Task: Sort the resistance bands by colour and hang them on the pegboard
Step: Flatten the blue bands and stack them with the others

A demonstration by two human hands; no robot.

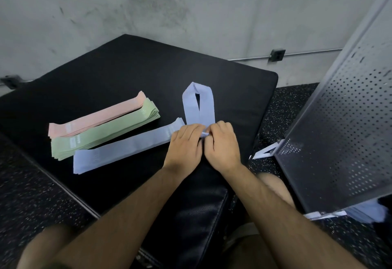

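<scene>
On a black padded worktop [127, 73] beside a grey concrete wall [148, 9], the left hand [186, 143] and right hand [223, 143] pinch a pale lilac looped band [206, 107] with curled fingers [220, 127].

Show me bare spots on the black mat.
Bare: black padded mat beyond the pink band stack, and right of the looped lavender band. Crowded: the green band stack and flat lavender band stack beside it; left hand and right hand pinch the loop.
</scene>
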